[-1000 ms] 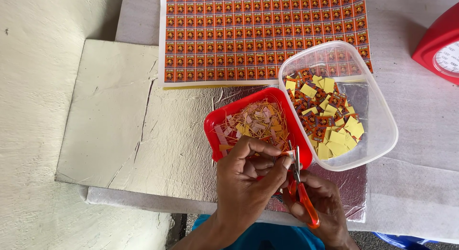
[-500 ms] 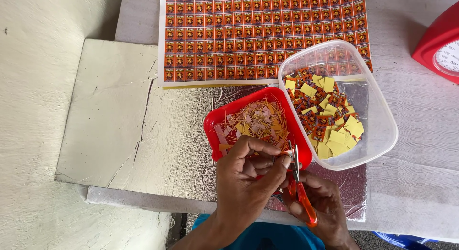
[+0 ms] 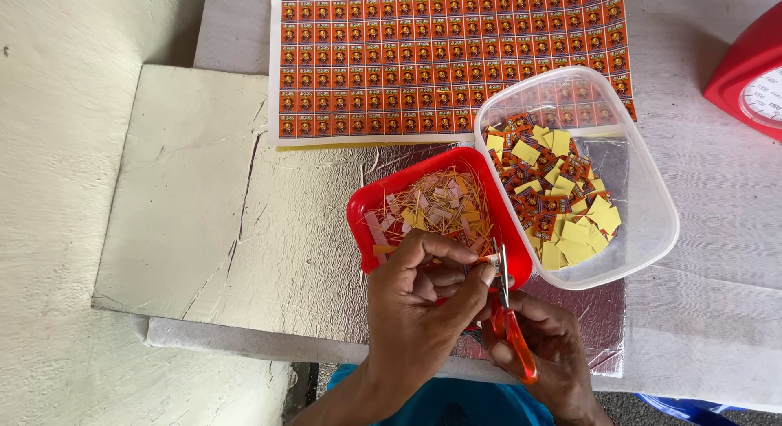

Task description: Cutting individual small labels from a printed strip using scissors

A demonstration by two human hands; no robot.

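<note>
The step in hand looks like trimming: the left hand [image 3: 423, 300] pinches a small label [image 3: 491, 264] between thumb and fingertips, held just over the near rim of the red tray [image 3: 358, 218]. The right hand [image 3: 546, 353], just beside the left and nearer the body, is closed around the orange handles of the scissors [image 3: 509, 316], whose blades point away from the person and meet the label at the left fingertips. Whether the blades are mid-cut or only resting on the paper is hard to tell, since the label is tiny.

The next move, by my judgement, calls for a steady pinch and a short, straight snip along the label's edge, with the offcut falling into the tray below the hands.

Counted: one pair of scissors, one red tray of thin strips and scraps beyond the left hand, one clear tub [image 3: 652, 230] of cut labels beyond the right hand, too many to count, and one uncut printed sheet [image 3: 440, 59] farther out. One red scale [image 3: 745, 68] sits far off to the right.
</note>
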